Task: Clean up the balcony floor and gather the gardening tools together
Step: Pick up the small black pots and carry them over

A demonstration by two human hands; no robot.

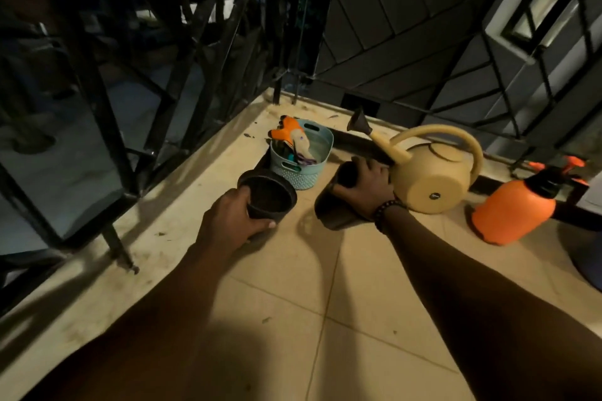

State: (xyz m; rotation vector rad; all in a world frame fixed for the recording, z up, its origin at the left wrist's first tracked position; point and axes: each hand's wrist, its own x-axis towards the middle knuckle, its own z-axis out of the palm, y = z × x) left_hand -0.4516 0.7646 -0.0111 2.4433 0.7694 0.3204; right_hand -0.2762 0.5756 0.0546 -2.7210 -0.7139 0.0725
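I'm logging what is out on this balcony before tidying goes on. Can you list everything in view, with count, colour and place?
black pot: one, black, upright on the floor left of centre, gripped at its near rim by the left hand
second black pot: one, black, tilted on the floor beside the watering can, under the right hand
basket: one, light blue, near the corner, behind the pots
gloves: orange and pale, count unclear, sticking out of the basket
watering can: one, beige with dark rose, right of the basket
sprayer: one, orange with black top, far right
railing: black metal, along the left and back
floor: beige tiles
left hand: one
right hand: one, beaded bracelet on the wrist
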